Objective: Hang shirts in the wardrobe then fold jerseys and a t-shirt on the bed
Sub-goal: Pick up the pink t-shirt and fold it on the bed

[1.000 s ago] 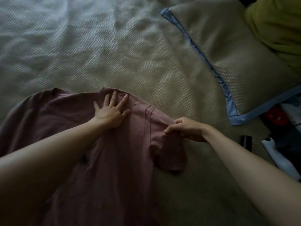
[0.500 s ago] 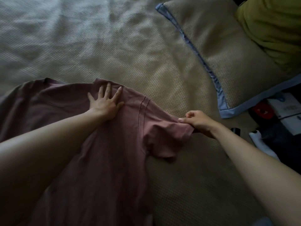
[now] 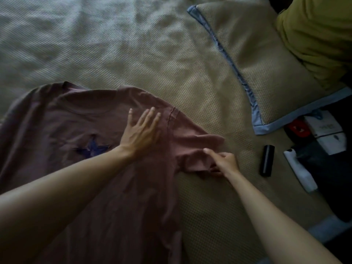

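1. The scene was dim, and colours looked muted.
2. Soft light fell from the upper left, brightening the bedspread (image 3: 57, 35) there.
3. The lower right corner sank into near-black shadow.
4. The fingertips (image 3: 152, 109) of the left hand (image 3: 141, 134) were slightly motion-blurred.
5. Wide-angle distortion bent the edges.

The t-shirt (image 3: 106, 168) is soft, matt, mauve knit cloth with stitched seams at the shoulder; a blue star patch (image 3: 93, 148) on it looks slightly coarser. The bed (image 3: 133, 50) cover is beige woven cloth with a fine waffle texture, rough and matt. The pillow (image 3: 262, 60) uses the same textured weave, edged in smooth, faintly glossy blue trim. The black cylinder (image 3: 267, 160) appears smooth, semi-gloss plastic.
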